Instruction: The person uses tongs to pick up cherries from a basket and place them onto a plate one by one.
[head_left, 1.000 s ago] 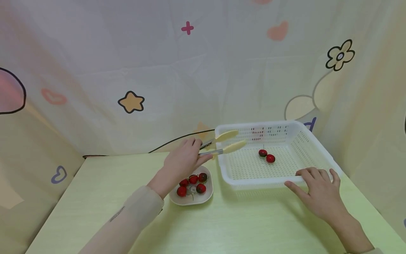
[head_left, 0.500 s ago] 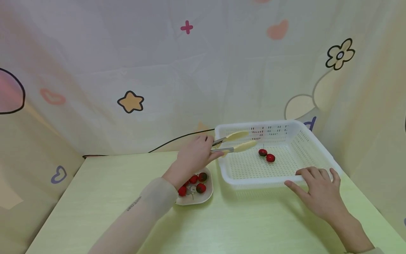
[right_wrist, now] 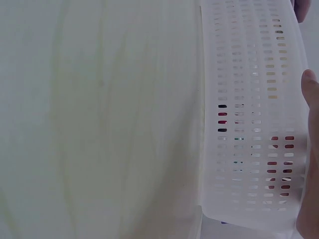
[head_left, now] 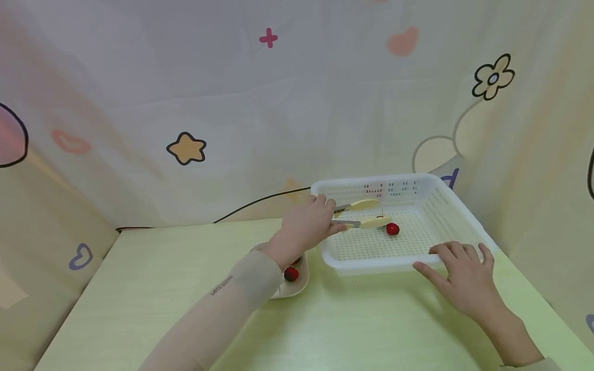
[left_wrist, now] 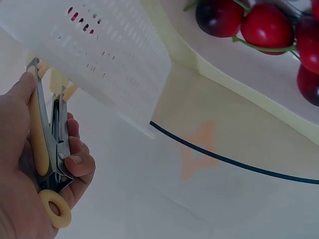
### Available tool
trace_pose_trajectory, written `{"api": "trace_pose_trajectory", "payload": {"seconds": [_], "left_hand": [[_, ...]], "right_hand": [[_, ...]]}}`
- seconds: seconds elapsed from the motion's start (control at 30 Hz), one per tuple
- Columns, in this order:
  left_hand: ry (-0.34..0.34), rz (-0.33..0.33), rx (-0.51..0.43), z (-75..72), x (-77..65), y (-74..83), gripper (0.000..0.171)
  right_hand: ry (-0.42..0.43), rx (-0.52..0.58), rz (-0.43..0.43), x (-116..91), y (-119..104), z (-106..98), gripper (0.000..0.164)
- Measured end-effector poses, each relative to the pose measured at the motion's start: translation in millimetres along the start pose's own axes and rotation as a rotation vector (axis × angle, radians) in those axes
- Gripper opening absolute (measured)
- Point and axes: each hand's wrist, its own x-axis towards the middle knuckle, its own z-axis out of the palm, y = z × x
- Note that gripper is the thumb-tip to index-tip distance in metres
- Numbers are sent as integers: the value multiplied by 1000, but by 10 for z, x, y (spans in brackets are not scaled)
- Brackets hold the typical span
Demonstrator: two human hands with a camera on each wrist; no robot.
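My left hand (head_left: 307, 220) grips tongs (head_left: 371, 222) with yellow tips, reaching over the left part of a white perforated basket (head_left: 352, 265). In the left wrist view, fingers and thumb wrap the metal handles of the tongs, and a yellow ring hangs at their end. The tong arms stand apart, with nothing seen between the tips. Just beyond them lies a red cherry (head_left: 392, 229) on the basket floor; a second one is mostly hidden behind the lower tip. My right hand (head_left: 468, 278) holds the basket's near rim, fingers over it and thumb outside.
A small white dish (head_left: 303, 281) with several cherries (left_wrist: 269, 27) stands left of the basket, partly covered by my left forearm. The pale green table (head_left: 185, 288) is backed by a patterned curtain (head_left: 232, 103).
My left hand has carried the tongs rightward, from the basket's left edge to over its floor near the cherries. The right hand has kept its hold on the rim.
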Motion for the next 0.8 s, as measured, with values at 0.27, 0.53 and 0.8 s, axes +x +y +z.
{"api": "trace_pose_trajectory", "payload": {"seconds": [0.27,0.53,0.8], "left_hand": [[-81,4,-23,-32,190,170,57],[-95,47,67,-60,365,327,59],[-111,63,117,-27,486,451,60]], "right_hand": [[2,-11,-2,-3,8,-3,46],[-2,-17,0,-4,10,-28,47],[6,-4,-4,-11,-7,-20,45]]}}
